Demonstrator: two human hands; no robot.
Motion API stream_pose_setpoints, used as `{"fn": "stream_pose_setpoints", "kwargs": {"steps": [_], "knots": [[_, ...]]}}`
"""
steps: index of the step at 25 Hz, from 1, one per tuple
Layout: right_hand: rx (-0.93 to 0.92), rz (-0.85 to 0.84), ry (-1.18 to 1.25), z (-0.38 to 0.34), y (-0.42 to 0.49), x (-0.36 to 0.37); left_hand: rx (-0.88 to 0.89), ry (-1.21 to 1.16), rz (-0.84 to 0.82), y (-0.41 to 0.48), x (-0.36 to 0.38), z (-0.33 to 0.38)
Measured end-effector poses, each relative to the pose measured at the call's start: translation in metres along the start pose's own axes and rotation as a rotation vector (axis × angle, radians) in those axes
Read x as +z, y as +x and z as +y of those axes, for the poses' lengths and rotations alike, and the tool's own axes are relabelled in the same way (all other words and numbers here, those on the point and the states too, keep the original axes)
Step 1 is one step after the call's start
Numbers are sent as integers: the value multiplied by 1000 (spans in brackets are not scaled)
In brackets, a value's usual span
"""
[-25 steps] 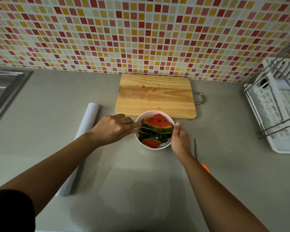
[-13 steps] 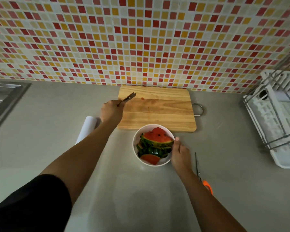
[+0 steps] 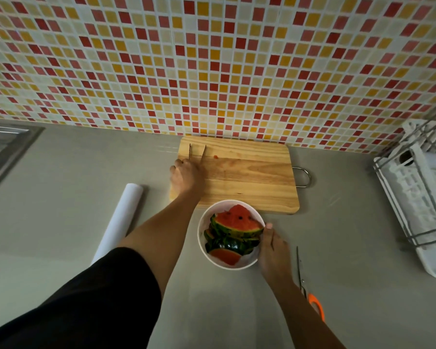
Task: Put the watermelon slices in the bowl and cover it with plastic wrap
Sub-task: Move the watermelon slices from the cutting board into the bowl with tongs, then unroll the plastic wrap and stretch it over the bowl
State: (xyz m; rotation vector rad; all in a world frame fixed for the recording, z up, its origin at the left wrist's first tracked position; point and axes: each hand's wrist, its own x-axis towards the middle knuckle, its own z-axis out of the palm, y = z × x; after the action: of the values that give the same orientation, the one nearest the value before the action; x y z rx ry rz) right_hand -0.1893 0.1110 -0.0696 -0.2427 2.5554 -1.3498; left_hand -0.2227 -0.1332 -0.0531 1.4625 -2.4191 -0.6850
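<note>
Lying leftmost on the worktop [image 3: 61, 197], plastic wrap roll [image 3: 121, 220]: probably light, film clingy, best gripped mid-tube. Gripping tongs [image 3: 196, 152] over the cutting board [image 3: 249, 177], left hand [image 3: 186, 176]. Piled in the bowl [image 3: 204, 238], likely slippery watermelon slices [image 3: 237, 222]. Curling round its side, right hand [image 3: 275, 253].

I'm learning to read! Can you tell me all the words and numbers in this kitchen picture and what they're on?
None: no words, numbers or signs can be read anywhere here.
The plastic wrap roll, white bowl, wooden cutting board, tongs, scissors, dish rack and tiled wall all look plain.
</note>
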Motion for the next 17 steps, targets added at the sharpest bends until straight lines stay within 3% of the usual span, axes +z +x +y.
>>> {"fn": "stream_pose_setpoints", "kwargs": {"steps": [4, 7, 13, 17], "knots": [[12, -2, 9, -2, -1, -1, 45, 53, -27, 0, -7, -1], [34, -43, -13, -2, 0, -3, 83, -233, -10, -19, -28, -12], [45, -74, -22, -13, 1, -7, -58, -686, -574, -126, -62, -64], [43, -88, -21, -15, -16, -6, -96, -705, -598, -146, -82, -70]]}}
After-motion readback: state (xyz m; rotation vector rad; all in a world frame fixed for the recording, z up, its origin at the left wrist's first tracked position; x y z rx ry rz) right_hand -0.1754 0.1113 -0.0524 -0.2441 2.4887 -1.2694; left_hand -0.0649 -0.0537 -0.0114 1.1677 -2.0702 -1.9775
